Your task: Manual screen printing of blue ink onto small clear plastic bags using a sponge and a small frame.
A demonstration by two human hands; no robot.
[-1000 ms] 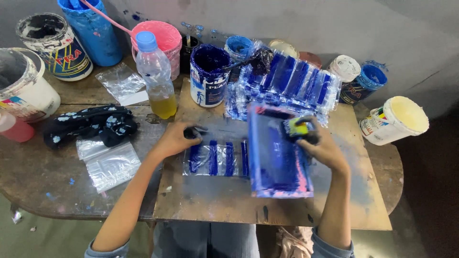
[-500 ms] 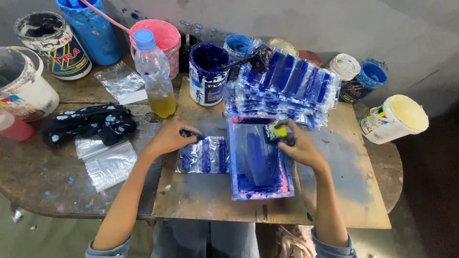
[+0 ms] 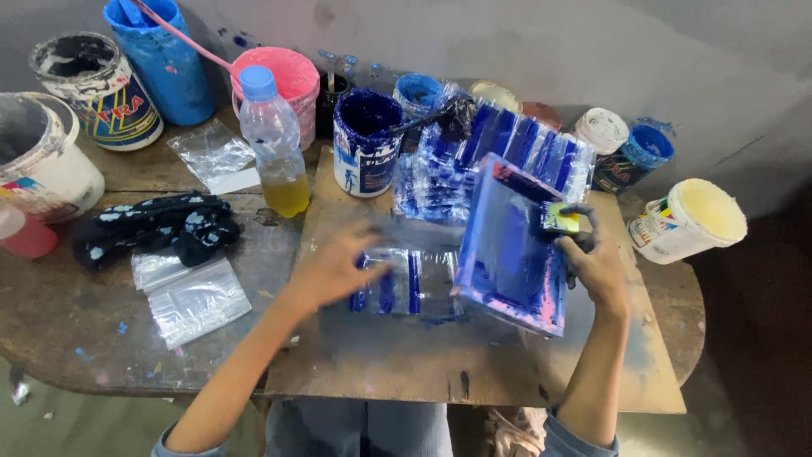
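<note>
In the head view, a wooden board lies on a round, paint-stained table, and everything else can be placed against this board. The left hand rests near the board's middle, fingers spread and a little blurred, their tips touching a clear plastic bag printed with blue stripes that lies flat on the board. Just right of that bag, the right hand holds a blue-stained printing screen tilted up off the board, its lower edge near the wood and its upper edge raised toward the wall; the fingers are curled around the frame's right side and around a small yellow and black block, though how tightly they close there cannot be told. At the board's far edge lies a stack of printed blue-striped bags, overlapping the wood. Beside the board's far left corner stands a tin of dark blue ink, and left of that a plastic bottle with yellowish liquid and a blue cap. Left of the board, on the table, lie a black paint-spotted cloth and a small pile of unprinted clear bags. Off the board's right side a white tub of pale yellow paint stands.
</note>
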